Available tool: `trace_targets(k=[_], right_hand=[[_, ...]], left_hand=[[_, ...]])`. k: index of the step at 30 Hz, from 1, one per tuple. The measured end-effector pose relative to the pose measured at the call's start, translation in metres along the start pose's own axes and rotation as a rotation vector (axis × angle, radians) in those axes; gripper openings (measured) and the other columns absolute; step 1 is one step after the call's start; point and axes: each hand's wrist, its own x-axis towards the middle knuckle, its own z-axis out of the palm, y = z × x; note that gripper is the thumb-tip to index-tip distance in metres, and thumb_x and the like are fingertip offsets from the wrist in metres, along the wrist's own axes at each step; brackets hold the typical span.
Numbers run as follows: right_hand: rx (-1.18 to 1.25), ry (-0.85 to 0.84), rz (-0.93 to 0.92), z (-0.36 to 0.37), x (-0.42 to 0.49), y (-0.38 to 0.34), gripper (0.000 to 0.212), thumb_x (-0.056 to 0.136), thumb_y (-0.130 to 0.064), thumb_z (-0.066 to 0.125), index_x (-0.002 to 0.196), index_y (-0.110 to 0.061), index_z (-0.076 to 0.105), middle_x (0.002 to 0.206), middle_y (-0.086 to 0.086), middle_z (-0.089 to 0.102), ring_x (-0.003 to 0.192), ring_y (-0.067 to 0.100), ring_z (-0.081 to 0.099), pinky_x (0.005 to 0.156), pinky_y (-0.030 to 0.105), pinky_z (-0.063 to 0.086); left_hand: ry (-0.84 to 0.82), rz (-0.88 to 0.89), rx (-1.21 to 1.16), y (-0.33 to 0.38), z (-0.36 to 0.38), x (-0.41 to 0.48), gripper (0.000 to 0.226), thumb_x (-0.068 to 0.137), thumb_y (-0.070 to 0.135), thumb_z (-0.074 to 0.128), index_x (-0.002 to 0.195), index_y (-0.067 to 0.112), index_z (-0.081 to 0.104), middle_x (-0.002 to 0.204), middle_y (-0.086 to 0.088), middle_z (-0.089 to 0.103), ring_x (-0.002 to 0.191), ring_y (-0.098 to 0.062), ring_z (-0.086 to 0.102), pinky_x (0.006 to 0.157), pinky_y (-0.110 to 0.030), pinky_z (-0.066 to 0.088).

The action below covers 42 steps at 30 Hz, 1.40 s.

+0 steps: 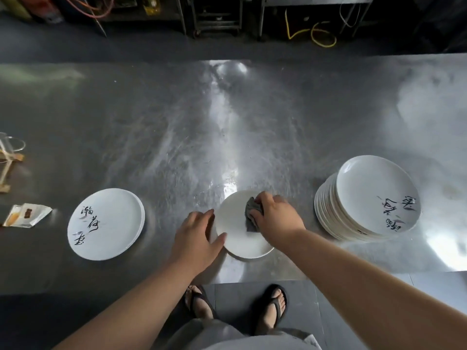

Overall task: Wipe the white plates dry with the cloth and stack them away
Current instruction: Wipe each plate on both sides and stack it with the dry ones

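A white plate lies flat on the steel table near its front edge. My left hand grips the plate's left rim, thumb over the top. My right hand presses a crumpled grey cloth onto the plate's right half. To the right stands a tall stack of white plates with black brush lettering on the top one. To the left lies a low stack of two or three white plates, also lettered.
The steel table stretches wide and far behind the plates. At the left edge sit a torn packet and a clear stand with wooden legs. My sandalled feet show below the table's front edge.
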Motion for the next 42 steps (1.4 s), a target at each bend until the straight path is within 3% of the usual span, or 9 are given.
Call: trace_targets(k=[3,5,10,14,17,21,27,32,42], right_hand=[[-0.121,0.031,-0.157,0.020,0.002,-0.009,0.037,0.102,-0.023,0.054,0.138,-0.018,0.052,0.148,0.004,0.044,0.133,0.028,0.040,0.107,0.041,0.044],[-0.167,0.107,-0.252,0.028,-0.001,-0.004,0.050,0.091,-0.011,0.059,0.140,-0.018,0.053,0.151,0.006,0.042,0.133,0.031,0.041,0.104,0.046,0.048],[-0.240,0.114,-0.506,0.047,-0.007,0.019,0.052,0.087,-0.012,0.067,0.139,-0.014,0.062,0.144,0.006,0.055,0.126,0.031,0.059,0.100,0.048,0.056],[-0.291,-0.031,-0.323,0.052,0.001,0.021,0.071,0.106,-0.043,0.034,0.167,-0.015,0.013,0.175,0.010,0.008,0.162,0.029,0.007,0.129,0.046,0.022],[-0.375,-0.009,-0.313,0.049,0.011,0.009,0.072,0.108,-0.034,0.037,0.166,-0.009,0.004,0.173,0.012,-0.018,0.159,0.033,-0.019,0.130,0.048,-0.004],[-0.207,0.018,-0.391,0.064,0.001,0.009,0.067,0.098,-0.021,0.045,0.162,-0.006,0.031,0.171,0.013,0.025,0.158,0.033,0.023,0.121,0.056,0.036],[-0.370,-0.136,-0.416,0.054,0.010,0.001,0.076,0.107,-0.056,0.032,0.167,-0.026,-0.003,0.173,0.005,-0.021,0.156,0.019,-0.027,0.129,0.043,-0.007],[-0.361,-0.211,-0.646,0.054,-0.010,0.023,0.062,0.107,-0.054,0.032,0.164,-0.028,0.032,0.175,0.000,0.010,0.161,0.025,0.008,0.129,0.049,0.020],[-0.357,-0.254,-0.635,0.041,0.027,0.013,0.079,0.103,-0.069,0.011,0.168,-0.025,0.009,0.175,0.000,-0.013,0.159,0.018,-0.021,0.131,0.048,0.004]], left_hand=[[-0.070,0.171,0.327,-0.009,0.007,-0.004,0.083,0.090,0.080,0.038,0.162,0.049,0.010,0.174,0.001,-0.004,0.160,-0.032,0.000,0.125,-0.058,0.008],[-0.111,0.203,0.373,-0.015,0.019,-0.002,0.084,0.092,0.082,0.028,0.161,0.051,-0.009,0.169,0.003,-0.032,0.157,-0.033,-0.026,0.123,-0.064,-0.012],[-0.081,0.225,0.414,-0.022,0.034,0.002,0.084,0.095,0.082,0.025,0.165,0.044,0.000,0.172,0.008,-0.024,0.157,-0.038,-0.021,0.120,-0.072,-0.009],[-0.102,0.193,0.416,-0.018,0.032,0.004,0.079,0.096,0.081,0.015,0.164,0.044,0.000,0.170,0.015,-0.027,0.155,-0.035,-0.029,0.120,-0.071,-0.013],[-0.082,0.124,0.331,-0.012,0.033,0.007,0.074,0.097,0.077,0.022,0.162,0.042,0.012,0.172,0.017,-0.019,0.157,-0.030,-0.027,0.122,-0.067,-0.013],[-0.066,0.133,0.355,-0.015,0.036,0.008,0.081,0.097,0.077,0.022,0.165,0.037,0.005,0.171,0.016,-0.021,0.158,-0.031,-0.023,0.123,-0.069,-0.006],[-0.105,0.124,0.386,-0.011,0.035,0.008,0.095,0.091,0.089,0.009,0.164,0.034,-0.018,0.167,0.015,-0.033,0.155,-0.026,-0.032,0.122,-0.069,-0.009],[-0.125,0.114,0.380,-0.010,0.036,0.008,0.105,0.085,0.095,0.013,0.162,0.034,-0.021,0.166,0.016,-0.035,0.155,-0.026,-0.033,0.121,-0.068,-0.013],[-0.114,0.096,0.423,-0.006,0.035,0.008,0.102,0.087,0.091,0.015,0.163,0.033,-0.020,0.165,0.015,-0.038,0.153,-0.024,-0.037,0.122,-0.066,-0.012]])
